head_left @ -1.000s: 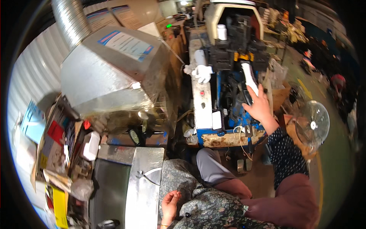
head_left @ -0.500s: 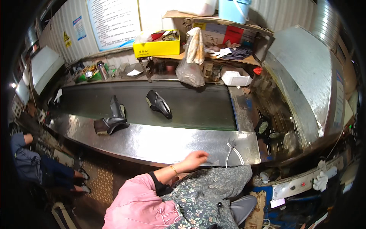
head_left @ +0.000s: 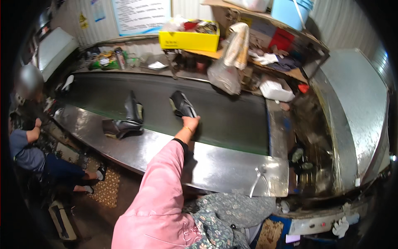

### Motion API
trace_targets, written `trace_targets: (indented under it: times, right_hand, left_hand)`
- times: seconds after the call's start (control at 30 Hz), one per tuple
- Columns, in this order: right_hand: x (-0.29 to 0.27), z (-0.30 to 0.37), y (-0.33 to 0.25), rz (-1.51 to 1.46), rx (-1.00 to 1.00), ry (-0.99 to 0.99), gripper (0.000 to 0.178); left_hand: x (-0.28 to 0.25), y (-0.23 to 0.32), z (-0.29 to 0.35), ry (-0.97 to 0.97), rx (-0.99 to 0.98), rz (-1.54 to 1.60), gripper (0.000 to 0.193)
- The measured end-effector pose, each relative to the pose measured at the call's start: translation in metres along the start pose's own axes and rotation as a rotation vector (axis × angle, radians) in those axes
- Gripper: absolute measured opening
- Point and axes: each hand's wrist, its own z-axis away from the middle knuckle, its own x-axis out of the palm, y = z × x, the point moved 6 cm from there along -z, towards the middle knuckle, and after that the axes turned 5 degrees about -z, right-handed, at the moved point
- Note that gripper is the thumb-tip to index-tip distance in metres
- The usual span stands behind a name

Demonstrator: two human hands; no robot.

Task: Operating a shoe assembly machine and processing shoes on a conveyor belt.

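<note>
My left hand (head_left: 191, 123), at the end of an outstretched pink sleeve, reaches over the dark conveyor belt (head_left: 232, 120). Its fingers are closed on the near end of a black shoe (head_left: 181, 103) lying on the belt. To the left, another black shoe (head_left: 133, 108) stands at the belt's near side, and a dark shoe (head_left: 121, 128) lies by it on the metal ledge. White-handled pliers (head_left: 260, 179) rest at the ledge's right end. My right hand is out of view.
A shiny metal ledge (head_left: 224, 164) runs along the belt's near side. Behind stand a yellow box (head_left: 188, 40), a hanging plastic bag (head_left: 224, 79) and a white tray (head_left: 277, 90). A metal hood (head_left: 352, 112) rises at right. Another person (head_left: 29, 149) is at the far left.
My left hand has moved from above the near ledge forward and left, and has taken hold of the black shoe on the belt. The view has shifted slightly.
</note>
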Motion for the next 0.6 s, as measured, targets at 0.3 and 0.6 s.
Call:
trace_targets:
  times: [0.3, 0.6]
  right_hand:
    - [0.171, 0.064, -0.265, -1.320, 0.119, -0.557, 0.059]
    - [0.086, -0.118, -0.374, -1.797, 0.503, -0.321, 0.044]
  left_hand:
    - [0.009, 0.003, 0.084, -0.772, -0.237, 0.559, 0.020]
    - [-0.029, 0.004, 0.391, -1.807, 0.373, 0.184, 0.066]
